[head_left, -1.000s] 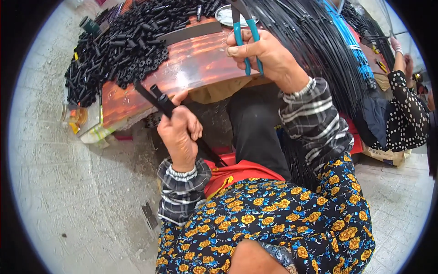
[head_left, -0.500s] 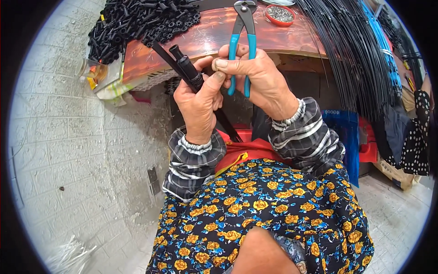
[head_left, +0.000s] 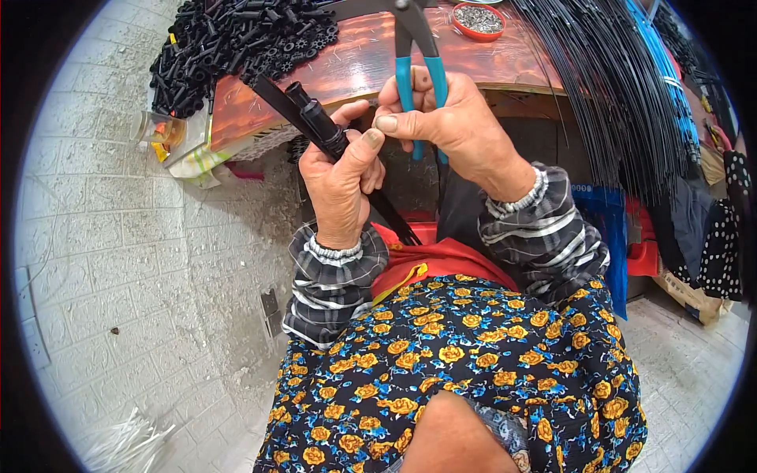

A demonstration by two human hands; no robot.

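My left hand (head_left: 339, 185) is closed around slim black rods and a ribbed black plastic tube (head_left: 317, 120). The tube's open end points up and left, while the rods' lower ends (head_left: 394, 218) run down toward my lap. Pliers (head_left: 405, 83) with blue handles stand upright in my right hand (head_left: 469, 138), the handles lying among its fingers and the jaws cut off by the top edge. My right thumb and forefinger pinch together close to my left thumb tip. Whether something tiny is between them is hidden.
A reddish wood-grain table (head_left: 363, 59) carries a heap of black plastic parts (head_left: 236, 51) at left and a red dish (head_left: 479, 33) of small metal bits. Long black rods (head_left: 607, 87) hang over its right side, beside a blue bundle (head_left: 670, 79). White strips (head_left: 130, 441) lie on the floor.
My right hand has shifted slightly up and to the right, and the pliers' head has risen out of the top edge. My left hand keeps its hold, almost in place.
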